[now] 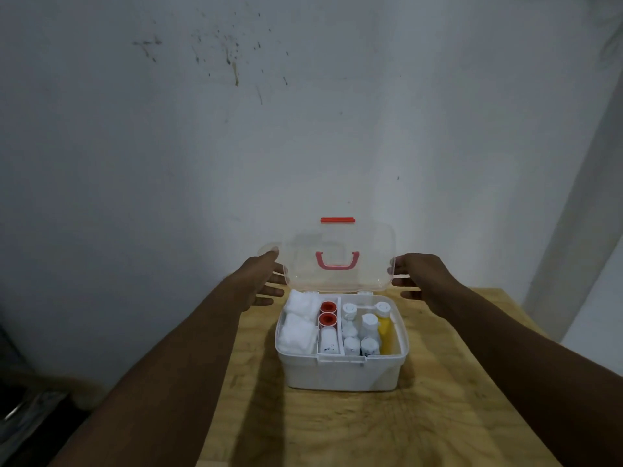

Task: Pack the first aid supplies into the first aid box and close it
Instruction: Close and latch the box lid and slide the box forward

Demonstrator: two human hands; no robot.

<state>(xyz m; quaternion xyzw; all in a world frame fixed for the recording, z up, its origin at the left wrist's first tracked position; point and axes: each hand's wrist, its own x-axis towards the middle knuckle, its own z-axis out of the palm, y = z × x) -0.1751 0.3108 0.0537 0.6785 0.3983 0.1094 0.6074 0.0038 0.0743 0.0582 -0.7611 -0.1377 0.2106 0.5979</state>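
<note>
- Left hand (261,281): fingers straight and spread, thumb tip on the left edge of the lid, the other fingers just beside it. Judged to be steadying the lid for lowering.
- First aid box (340,372): white opaque plastic tub with rounded corners, in the middle of the plywood table (371,429), towards its far end by the wall. It is open, with dividers inside.
- Left compartment: fluffy white cotton wads (298,323), soft enough to pack tight.
- Middle slot: two tape rolls (327,313) with red cores, on edge, so they fit the narrow channel.
- Lid (371,257): clear, glossy plastic, hinged at the far rim, standing near upright. It has a pink handle (337,261) and a red latch (337,220) on its top edge.
- Right compartment: small white-capped bottles (367,326), upright, and one yellow bottle (385,332) at the right wall.
- Right hand (416,274): fingers straight and spread at the lid's right edge; contact likely but not certain.
- Judgement: packing looks complete; closing is not yet done.
</note>
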